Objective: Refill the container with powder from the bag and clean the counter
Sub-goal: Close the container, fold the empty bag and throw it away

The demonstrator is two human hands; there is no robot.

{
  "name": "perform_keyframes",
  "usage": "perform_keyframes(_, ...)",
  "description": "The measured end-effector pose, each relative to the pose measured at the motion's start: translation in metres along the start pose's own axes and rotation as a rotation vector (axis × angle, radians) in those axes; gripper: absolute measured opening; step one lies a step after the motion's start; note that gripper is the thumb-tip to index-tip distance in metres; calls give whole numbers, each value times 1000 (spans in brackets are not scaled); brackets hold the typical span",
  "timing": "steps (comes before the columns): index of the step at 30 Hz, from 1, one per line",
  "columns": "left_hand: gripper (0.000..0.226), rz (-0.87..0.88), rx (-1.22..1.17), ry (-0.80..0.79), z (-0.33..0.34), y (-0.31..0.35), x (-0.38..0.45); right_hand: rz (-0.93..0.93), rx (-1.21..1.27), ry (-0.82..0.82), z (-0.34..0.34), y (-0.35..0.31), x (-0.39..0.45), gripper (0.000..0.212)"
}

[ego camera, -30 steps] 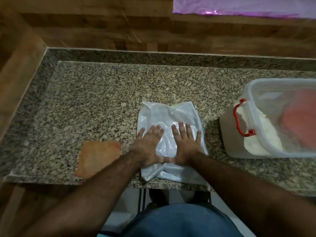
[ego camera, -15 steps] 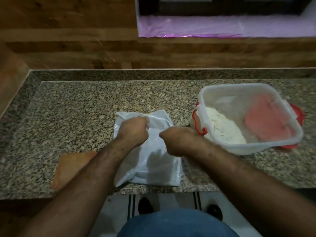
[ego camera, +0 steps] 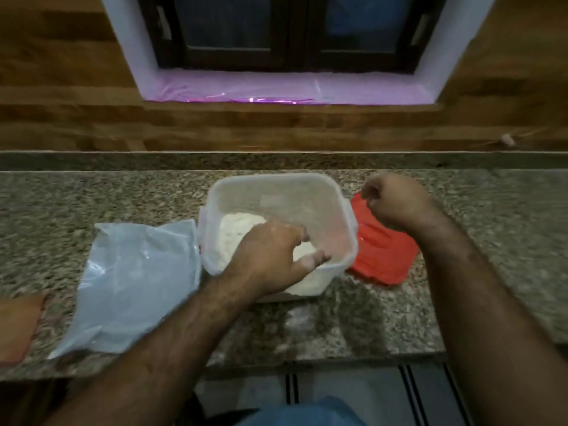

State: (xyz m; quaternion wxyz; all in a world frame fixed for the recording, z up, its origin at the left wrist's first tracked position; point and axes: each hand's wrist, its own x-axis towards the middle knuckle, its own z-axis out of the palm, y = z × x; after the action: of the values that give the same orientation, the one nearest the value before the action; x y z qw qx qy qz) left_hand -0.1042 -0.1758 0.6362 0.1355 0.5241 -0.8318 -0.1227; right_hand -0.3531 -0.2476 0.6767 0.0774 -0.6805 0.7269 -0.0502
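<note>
A clear plastic container (ego camera: 276,192) partly filled with white powder (ego camera: 236,232) stands mid-counter. My left hand (ego camera: 270,256) lies over its near rim, fingers curled inside and thumb at the edge, dusted white. The flattened whitish plastic bag (ego camera: 135,281) lies on the counter just left of the container. A red lid (ego camera: 381,253) lies against the container's right side. My right hand (ego camera: 396,204) hovers over the lid's far corner with its fingers curled shut; I cannot tell whether it touches the lid.
An orange cloth (ego camera: 15,324) lies at the far left near the front edge. The granite counter (ego camera: 491,241) carries a faint powder smear (ego camera: 298,321) in front of the container. A wooden wall and a window sill (ego camera: 276,90) rise behind.
Both hands left the folded bag. My left hand went right to the container's near rim and my right hand went over the red lid. My view shifted right and upward.
</note>
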Motion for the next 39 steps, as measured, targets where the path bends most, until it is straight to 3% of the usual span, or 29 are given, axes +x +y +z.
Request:
perform_keyframes(4, 87, -158, 246, -220, 32, 31, 8, 142, 94, -127, 69, 63, 4, 22)
perform_keyframes(6, 80, -189, 403, -257, 34, 39, 10, 128, 147, -235, 107, 74, -3, 33)
perform_keyframes(8, 71, -216, 428, -269, 33, 42, 12, 76, 123, -313, 145, 81, -12, 43)
perform_keyframes(12, 69, -235, 435, -295, 35, 42, 14, -5, -46, -325, 204, 94, -26, 29)
perform_keyframes(15, 72, -256, 423, -294, 37, 40, 13, -82, -128, -194, 224, 103, -34, 29)
perform_keyframes(17, 73, -267, 413, -291, 38, 39, 14, -68, -76, -9, 219, 104, -32, 21)
perform_keyframes(21, 79, -259, 415, -267, 39, 38, 13, 41, 356, 398, 151, 83, -16, 21)
perform_keyframes(24, 83, -273, 404, -214, 44, 34, 12, 218, 722, 582, 77, 57, -4, 26)
perform_keyframes(27, 86, -241, 351, -131, 49, 28, 10, 116, 895, 707, 28, 34, -3, 32)
perform_keyframes(30, 94, -135, 196, -72, 45, 19, 7, -27, 1079, 719, 2, 12, -2, 25)
perform_keyframes(32, 91, -33, 98, 108, 39, 10, 6, -29, 1222, 701, -6, -2, 0, 17)
perform_keyframes(34, 79, -51, 31, 495, 30, -2, 6, 55, 1414, 597, -3, -13, 9, 22)
perform_keyframes(37, 68, -394, -130, 957, 4, -20, 6, 204, 1628, 237, 14, -24, 19, 43)
perform_keyframes(39, 68, -618, -462, 1006, -8, -33, 4, 290, 1659, 16, 24, -29, 13, 44)
